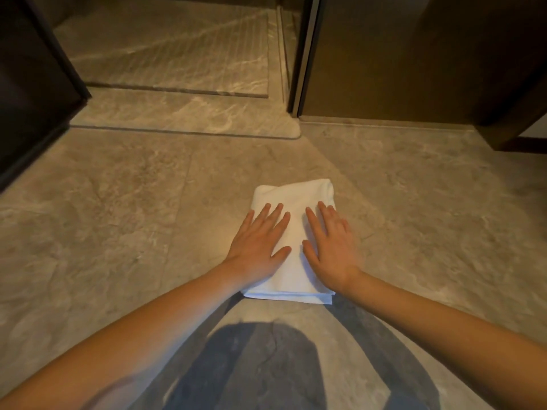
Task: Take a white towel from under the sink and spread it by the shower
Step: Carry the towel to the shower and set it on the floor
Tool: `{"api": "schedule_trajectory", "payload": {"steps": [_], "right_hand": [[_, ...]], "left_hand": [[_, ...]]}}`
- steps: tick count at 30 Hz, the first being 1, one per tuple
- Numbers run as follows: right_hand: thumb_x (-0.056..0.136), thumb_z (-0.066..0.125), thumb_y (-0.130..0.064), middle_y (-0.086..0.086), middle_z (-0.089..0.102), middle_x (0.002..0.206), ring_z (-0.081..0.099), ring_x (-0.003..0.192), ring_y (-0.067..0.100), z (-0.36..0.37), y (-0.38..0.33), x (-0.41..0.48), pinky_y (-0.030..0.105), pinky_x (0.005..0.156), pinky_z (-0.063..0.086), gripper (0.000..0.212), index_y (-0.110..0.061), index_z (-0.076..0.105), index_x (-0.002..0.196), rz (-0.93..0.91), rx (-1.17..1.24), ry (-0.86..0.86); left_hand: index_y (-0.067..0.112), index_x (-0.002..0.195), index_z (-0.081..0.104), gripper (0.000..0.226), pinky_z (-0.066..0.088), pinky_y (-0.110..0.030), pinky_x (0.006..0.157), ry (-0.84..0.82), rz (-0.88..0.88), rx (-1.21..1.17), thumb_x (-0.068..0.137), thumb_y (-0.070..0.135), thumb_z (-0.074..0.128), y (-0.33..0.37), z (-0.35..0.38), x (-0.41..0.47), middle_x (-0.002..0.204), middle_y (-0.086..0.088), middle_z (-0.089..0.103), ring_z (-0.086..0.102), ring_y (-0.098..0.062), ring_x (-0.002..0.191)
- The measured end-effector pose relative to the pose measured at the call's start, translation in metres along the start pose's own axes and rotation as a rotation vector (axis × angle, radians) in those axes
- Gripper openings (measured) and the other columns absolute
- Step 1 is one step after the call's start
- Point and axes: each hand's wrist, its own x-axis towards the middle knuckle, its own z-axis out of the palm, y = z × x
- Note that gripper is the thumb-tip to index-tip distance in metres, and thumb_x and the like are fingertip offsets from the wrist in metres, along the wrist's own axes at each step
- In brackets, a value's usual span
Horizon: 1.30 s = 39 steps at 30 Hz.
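Observation:
A white towel (296, 199), folded into a thick rectangle, lies flat on the grey stone floor in the middle of the view. My left hand (259, 245) rests palm down on its left half with straight, spread fingers. My right hand (330, 247) lies flat on its right half in the same way. Both hands cover the towel's near part; its far end and near edge show. The shower entrance (177, 54) opens some way beyond the towel, at the upper left.
A raised stone threshold (189, 119) runs across the floor in front of the shower. A dark frame (38, 78) stands at the left, a metal-edged glass panel (305, 54) and dark wall at the right. My jeans-clad legs (266, 365) are below.

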Motion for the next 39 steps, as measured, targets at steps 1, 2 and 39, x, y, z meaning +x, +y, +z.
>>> {"api": "schedule_trajectory", "payload": {"steps": [1,2,39], "right_hand": [[0.1,0.027,-0.048,0.007,-0.003,0.164,-0.003,0.151,0.026,0.006,0.0,0.003,0.045,0.121,0.006,0.066,-0.022,0.004,0.156,-0.01,-0.027,-0.022],[0.101,0.026,-0.049,0.005,-0.005,0.164,-0.007,0.151,0.025,0.011,0.001,0.004,0.045,0.121,0.003,0.066,-0.022,0.002,0.156,-0.012,-0.039,-0.038],[0.081,0.076,-0.032,-0.01,0.057,0.099,0.058,0.084,0.013,0.011,0.074,0.0,0.018,0.057,0.041,0.079,-0.019,0.028,0.142,0.42,0.753,-0.046]], "left_hand": [[0.028,0.156,-0.002,0.069,-0.013,-0.037,0.119,-0.012,0.009,0.016,0.098,0.057,0.024,-0.001,0.005,0.0,0.163,0.004,-0.012,-0.017,-0.014,0.148],[0.029,0.156,-0.002,0.068,-0.012,-0.037,0.119,-0.022,0.004,0.014,0.098,0.056,0.023,-0.003,0.011,0.0,0.164,0.004,-0.01,-0.016,-0.014,0.148],[0.024,0.152,-0.018,0.07,-0.016,-0.043,0.115,-0.215,-0.007,-0.036,0.098,0.058,0.009,0.036,0.042,0.003,0.159,-0.003,-0.029,-0.032,-0.019,0.143]]}}
